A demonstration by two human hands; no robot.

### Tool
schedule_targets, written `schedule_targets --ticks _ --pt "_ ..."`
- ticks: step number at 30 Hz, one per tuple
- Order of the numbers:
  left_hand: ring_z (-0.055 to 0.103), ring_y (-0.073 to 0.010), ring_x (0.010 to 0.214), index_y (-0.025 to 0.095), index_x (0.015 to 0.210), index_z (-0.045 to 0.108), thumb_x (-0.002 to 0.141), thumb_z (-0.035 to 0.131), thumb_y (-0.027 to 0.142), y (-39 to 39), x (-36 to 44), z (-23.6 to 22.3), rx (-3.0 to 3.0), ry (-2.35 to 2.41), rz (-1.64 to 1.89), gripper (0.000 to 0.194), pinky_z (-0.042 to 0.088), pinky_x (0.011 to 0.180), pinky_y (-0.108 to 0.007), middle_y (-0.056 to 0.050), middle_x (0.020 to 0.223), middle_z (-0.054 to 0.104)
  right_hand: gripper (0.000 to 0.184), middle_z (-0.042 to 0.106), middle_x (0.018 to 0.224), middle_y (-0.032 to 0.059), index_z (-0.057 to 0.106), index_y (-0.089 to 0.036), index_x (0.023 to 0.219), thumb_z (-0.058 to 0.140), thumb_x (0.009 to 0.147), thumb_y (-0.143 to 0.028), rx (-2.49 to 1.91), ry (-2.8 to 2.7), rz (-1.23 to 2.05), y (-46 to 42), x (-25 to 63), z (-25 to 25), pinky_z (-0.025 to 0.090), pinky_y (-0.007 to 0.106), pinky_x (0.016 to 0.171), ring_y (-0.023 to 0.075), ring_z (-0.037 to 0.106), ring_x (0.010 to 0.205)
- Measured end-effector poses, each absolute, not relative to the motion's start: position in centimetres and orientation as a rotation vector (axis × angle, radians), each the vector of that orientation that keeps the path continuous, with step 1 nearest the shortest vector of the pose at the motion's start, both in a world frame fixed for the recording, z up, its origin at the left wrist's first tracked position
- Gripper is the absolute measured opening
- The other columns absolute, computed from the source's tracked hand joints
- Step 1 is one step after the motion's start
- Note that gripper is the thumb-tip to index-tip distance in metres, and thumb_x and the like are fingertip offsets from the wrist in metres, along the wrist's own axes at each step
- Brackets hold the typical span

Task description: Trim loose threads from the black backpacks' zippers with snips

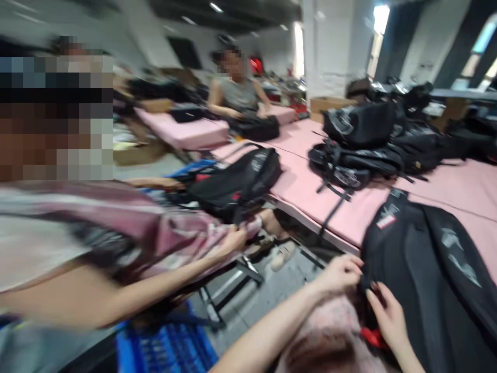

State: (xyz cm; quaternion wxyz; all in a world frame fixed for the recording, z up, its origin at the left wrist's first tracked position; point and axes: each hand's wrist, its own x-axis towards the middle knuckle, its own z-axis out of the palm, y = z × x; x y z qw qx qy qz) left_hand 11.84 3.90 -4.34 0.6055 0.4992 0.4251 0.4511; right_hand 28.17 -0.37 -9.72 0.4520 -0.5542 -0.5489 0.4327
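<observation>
A black backpack [423,269] lies on the pink-covered table in front of me, its padded back and straps facing up. My left hand [339,274] is closed, fingers pinching the left side edge of this backpack. Just to the right, my right hand [390,316] is closed too. Between its thumb and fingers is a small dark thing with a brownish glint, too blurred to name, close against the bag's side. Below that hand a bit of red material [375,336] shows at the bag's edge.
More black backpacks [361,134] are piled on the pink table [295,191]. At left, a co-worker's hand [235,241] touches another black backpack [236,181]. A blue plastic crate [166,347] stands on the floor at lower left. Another person [236,88] works farther back.
</observation>
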Motion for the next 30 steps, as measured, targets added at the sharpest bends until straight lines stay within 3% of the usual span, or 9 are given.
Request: schedule_targets --ticks 4,6,11,13,18,21,26,30 --pt "0.057 -0.0149 0.08 0.013 0.068 0.067 0.068 0.055 0.026 4.4 12.1 -2.9 0.873 0.825 0.915 0.018 0.046 0.076 -0.031 -0.006 0.088 0.063 0.023 0.062 0.075 0.0049 0.062 -0.016 0.079 0.056 0.076 -0.038 -1.32 -1.271 1.09 0.5 27.4 -7.8 0.047 0.03 0.071 0.0186 0.056 0.07" --pt "0.058 -0.0142 0.077 0.012 0.074 0.067 0.07 0.057 0.027 4.4 12.5 -2.3 0.764 0.813 0.869 0.019 0.046 0.075 -0.03 -0.006 0.082 0.064 0.024 0.061 0.074 0.0046 0.061 -0.016 0.079 0.057 0.076 -0.039 -1.333 -1.194 1.057 0.6 27.0 -7.5 0.046 0.029 0.068 0.0176 0.054 0.069" --pt "0.058 -0.0132 0.069 0.012 0.077 0.066 0.06 0.074 0.029 5.1 12.9 -0.3 0.757 0.852 0.871 0.026 0.045 0.069 -0.026 -0.004 0.074 0.065 0.036 0.062 0.091 0.007 0.06 -0.018 0.096 0.059 0.075 -0.046 -1.275 -1.023 1.069 -0.4 26.9 -5.6 0.046 0.031 0.077 0.0198 0.057 0.084" --pt "0.057 -0.0127 0.071 0.013 0.077 0.066 0.056 0.077 0.032 6.5 12.6 0.3 0.788 0.916 0.974 0.03 0.044 0.066 -0.023 -0.002 0.073 0.065 0.033 0.06 0.083 0.0043 0.059 -0.018 0.089 0.058 0.075 -0.048 -1.28 -1.013 1.05 -1.0 27.9 -4.6 0.045 0.027 0.07 0.0175 0.055 0.077" --pt "0.051 -0.0088 0.062 0.013 0.071 0.063 0.042 0.082 0.041 12.1 11.2 1.5 0.816 1.015 1.081 0.045 0.041 0.059 -0.02 0.004 0.065 0.061 0.032 0.039 0.059 -0.0036 0.047 -0.018 0.063 0.052 0.081 -0.043 -1.461 -1.141 0.809 -3.9 33.3 -2.8 0.032 0.023 0.054 0.0111 0.039 0.057" --pt "0.049 -0.0077 0.061 0.012 0.071 0.061 0.051 0.078 0.043 14.7 10.8 2.3 0.905 1.038 1.129 0.04 0.039 0.06 -0.02 0.004 0.065 0.061 0.03 0.045 0.063 -0.0017 0.052 -0.017 0.066 0.052 0.082 -0.042 -1.58 -1.07 0.621 -5.9 37.4 -2.3 0.035 0.024 0.057 0.0129 0.043 0.061" --pt "0.054 -0.0115 0.068 0.011 0.072 0.06 0.062 0.07 0.046 16.7 10.4 2.3 0.921 1.126 1.155 0.038 0.04 0.068 -0.026 0.003 0.065 0.063 0.034 0.062 0.091 0.0065 0.062 -0.018 0.095 0.059 0.076 -0.046 -1.672 -0.842 0.533 -7.0 41.9 -1.9 0.043 0.03 0.073 0.0205 0.054 0.083" --pt "0.052 -0.0102 0.066 0.012 0.069 0.06 0.06 0.069 0.052 17.0 9.7 0.9 0.999 1.195 1.148 0.042 0.041 0.067 -0.024 0.004 0.063 0.062 0.037 0.063 0.083 0.0049 0.064 -0.017 0.1 0.061 0.073 -0.042 -1.671 -0.948 0.765 -5.9 41.7 -2.4 0.044 0.032 0.067 0.0175 0.053 0.067"
